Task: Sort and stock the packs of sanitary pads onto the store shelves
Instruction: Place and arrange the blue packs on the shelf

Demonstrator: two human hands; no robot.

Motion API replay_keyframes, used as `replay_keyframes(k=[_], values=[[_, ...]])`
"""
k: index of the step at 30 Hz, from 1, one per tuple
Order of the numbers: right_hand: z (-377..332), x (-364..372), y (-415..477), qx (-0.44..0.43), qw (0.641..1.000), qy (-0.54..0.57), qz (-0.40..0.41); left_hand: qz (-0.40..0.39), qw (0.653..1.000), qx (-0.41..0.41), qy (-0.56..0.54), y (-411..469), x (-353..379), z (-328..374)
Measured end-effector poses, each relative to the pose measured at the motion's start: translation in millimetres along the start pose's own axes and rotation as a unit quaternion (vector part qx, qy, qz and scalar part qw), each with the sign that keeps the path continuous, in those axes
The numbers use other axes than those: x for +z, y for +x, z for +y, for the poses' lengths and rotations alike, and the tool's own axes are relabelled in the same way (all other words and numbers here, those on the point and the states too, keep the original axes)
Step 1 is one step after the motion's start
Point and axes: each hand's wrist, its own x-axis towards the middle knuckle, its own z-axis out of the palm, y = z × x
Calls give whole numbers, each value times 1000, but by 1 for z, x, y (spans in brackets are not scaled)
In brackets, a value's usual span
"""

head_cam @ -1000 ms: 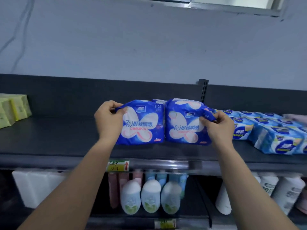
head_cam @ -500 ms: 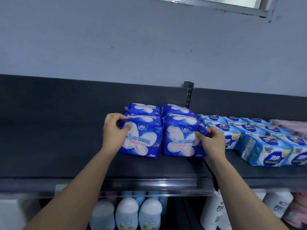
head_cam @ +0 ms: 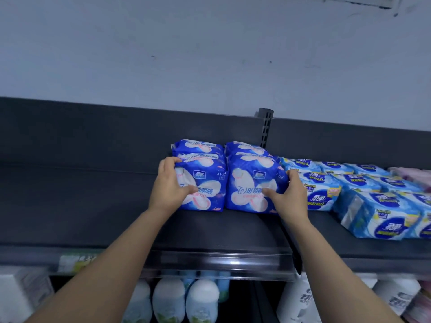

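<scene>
Two dark blue packs of sanitary pads stand side by side on the dark top shelf (head_cam: 98,197). My left hand (head_cam: 169,186) grips the left front pack (head_cam: 205,185) by its left side, thumb across its face. My right hand (head_cam: 286,197) grips the right front pack (head_cam: 250,185) by its right side. Behind them sit two more dark blue packs, a left rear pack (head_cam: 197,145) and a right rear pack (head_cam: 246,148), touching the front ones.
Light blue pad packs (head_cam: 375,213) fill the shelf to the right, pink packs (head_cam: 415,176) beyond them. A slotted upright post (head_cam: 265,127) stands behind the packs. White bottles (head_cam: 200,301) and packs sit on the shelf below. The shelf's front rail (head_cam: 217,262) runs under my arms.
Both hands carried the two blue packs from the shelf's front edge back against the rear packs. My hands shifted from pinching the top corners to holding the packs' sides.
</scene>
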Motion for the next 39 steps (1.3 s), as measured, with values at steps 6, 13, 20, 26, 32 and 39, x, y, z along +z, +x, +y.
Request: replay_keyframes(k=[6, 13, 20, 26, 32, 39], values=[[2, 1, 0, 11, 998, -59, -7, -13, 998, 6, 67, -3, 2, 2], [-22, 12, -7, -184, 961, -202, 44, -50, 984, 4, 170, -12, -14, 12], [-62, 37, -33, -309, 937, -156, -43, -49, 919, 1, 392, -32, -59, 18], [-95, 65, -76, -375, 902, -146, -158, -29, 855, -42, 517, -77, -122, 10], [-132, 102, -132, -432, 849, -138, -273, 5, 820, -138, 555, -146, -198, 4], [-190, 134, -211, -493, 774, -136, -373, 44, 748, -263, 608, -240, -290, 15]])
